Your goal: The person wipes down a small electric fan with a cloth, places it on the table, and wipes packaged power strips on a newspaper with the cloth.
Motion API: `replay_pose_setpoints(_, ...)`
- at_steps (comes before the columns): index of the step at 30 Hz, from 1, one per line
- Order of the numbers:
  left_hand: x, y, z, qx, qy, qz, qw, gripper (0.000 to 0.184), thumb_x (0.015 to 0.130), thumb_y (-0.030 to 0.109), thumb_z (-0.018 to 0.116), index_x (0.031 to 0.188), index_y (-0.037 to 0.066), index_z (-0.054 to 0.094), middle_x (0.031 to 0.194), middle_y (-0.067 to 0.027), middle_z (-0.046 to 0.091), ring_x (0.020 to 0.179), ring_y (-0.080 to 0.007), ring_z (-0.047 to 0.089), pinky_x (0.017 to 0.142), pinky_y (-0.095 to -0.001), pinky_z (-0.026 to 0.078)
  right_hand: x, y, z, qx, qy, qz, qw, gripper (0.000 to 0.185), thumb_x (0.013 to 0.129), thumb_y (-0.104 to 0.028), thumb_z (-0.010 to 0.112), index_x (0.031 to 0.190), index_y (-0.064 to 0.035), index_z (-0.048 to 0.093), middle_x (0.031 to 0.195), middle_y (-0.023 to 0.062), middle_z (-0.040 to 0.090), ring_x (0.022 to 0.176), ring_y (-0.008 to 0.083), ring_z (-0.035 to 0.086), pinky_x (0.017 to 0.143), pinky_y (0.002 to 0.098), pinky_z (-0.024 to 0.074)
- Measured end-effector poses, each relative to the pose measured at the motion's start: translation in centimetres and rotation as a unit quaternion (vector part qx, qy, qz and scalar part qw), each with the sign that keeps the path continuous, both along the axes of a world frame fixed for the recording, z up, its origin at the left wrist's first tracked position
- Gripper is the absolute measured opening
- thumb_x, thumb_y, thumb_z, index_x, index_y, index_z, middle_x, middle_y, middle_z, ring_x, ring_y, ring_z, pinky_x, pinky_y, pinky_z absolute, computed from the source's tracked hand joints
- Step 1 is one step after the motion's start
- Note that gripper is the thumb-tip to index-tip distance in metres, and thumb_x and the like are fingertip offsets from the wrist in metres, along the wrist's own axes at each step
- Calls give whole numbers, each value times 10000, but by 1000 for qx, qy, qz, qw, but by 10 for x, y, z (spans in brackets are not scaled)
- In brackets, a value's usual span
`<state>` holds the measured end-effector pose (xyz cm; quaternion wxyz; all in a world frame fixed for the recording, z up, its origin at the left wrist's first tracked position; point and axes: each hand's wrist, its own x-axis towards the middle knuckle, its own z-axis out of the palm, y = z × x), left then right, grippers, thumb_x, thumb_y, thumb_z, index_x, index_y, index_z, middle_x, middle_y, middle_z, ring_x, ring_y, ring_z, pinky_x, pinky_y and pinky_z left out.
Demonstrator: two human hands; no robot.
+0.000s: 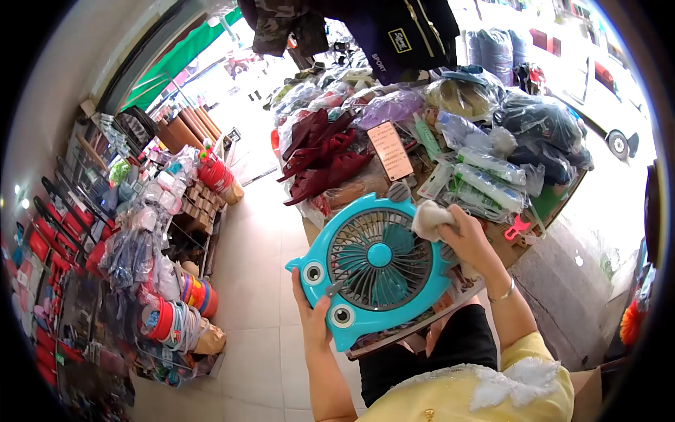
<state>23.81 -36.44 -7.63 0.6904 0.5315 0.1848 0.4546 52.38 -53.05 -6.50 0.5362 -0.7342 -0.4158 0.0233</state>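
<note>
A turquoise owl-shaped fan (380, 254) with a round dark grille and two big eyes is held tilted above my lap. My left hand (313, 313) grips its edge beside the eyes, thumb on the front and fingers partly hidden behind. In my right hand (465, 239) a crumpled off-white cloth (430, 219) is pinched against the fan's upper right rim, near a grey round knob (399, 191). Just beyond the fan lie dark red sandals (320, 158) and a pink printed card (390, 150).
Ahead, a stall table holds plastic-wrapped goods (492, 179) and a red plastic piece (517, 227). Black bags (401, 35) hang overhead. On the left, a crowded rack (151, 239) and red buckets (163, 320) border the tiled floor (253, 295). A white vehicle (598, 105) stands outside.
</note>
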Motion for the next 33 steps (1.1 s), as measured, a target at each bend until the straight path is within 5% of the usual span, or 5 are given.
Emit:
replay_pose_setpoints(2, 0, -4, 0, -24, 13, 22, 999, 857, 857, 105, 633, 1575, 205, 177, 1463, -167, 394, 1273, -323, 488, 998, -453, 496, 9, 3, -9, 47, 119, 60, 990, 192, 914, -142, 637, 980, 5, 531, 810, 74, 573, 763, 116, 546, 691, 296, 463)
replay_pose_setpoints(15, -1, -2, -20, -127, -66, -112, 983, 609, 954, 258, 538, 1463, -6, 333, 1365, -210, 518, 1204, -312, 575, 1014, -434, 502, -36, -58, -10, 230, 373, 133, 889, 128, 888, -39, 593, 1013, -13, 582, 909, -19, 583, 829, 38, 532, 714, 217, 448)
replay_pose_setpoints(19, 4, -2, -9, -158, -74, -141, 975, 664, 926, 263, 565, 1477, -4, 308, 1365, -218, 516, 1198, -326, 580, 996, -440, 521, -32, -69, 4, 160, 214, 139, 954, 216, 798, -25, 690, 1003, -36, 620, 912, -19, 606, 840, 78, 547, 738, 254, 440)
replay_pose_setpoints(21, 6, -2, -7, -164, -72, -146, 973, 691, 912, 262, 578, 1483, -4, 296, 1366, -227, 509, 1197, -333, 582, 987, -449, 530, -23, -58, 27, 108, -97, 246, 958, 285, 699, -52, 751, 975, -75, 682, 933, -19, 631, 914, 167, 553, 859, 333, 408)
replay_pose_setpoints(33, 7, -12, 2, -152, -47, -64, 985, 903, 810, 241, 715, 1519, -19, 220, 1369, -235, 481, 1172, -346, 595, 927, -452, 565, 28, 22, 32, 77, -311, 40, 946, 320, 612, -39, 698, 926, -101, 686, 903, 48, 600, 931, 269, 543, 842, 376, 398)
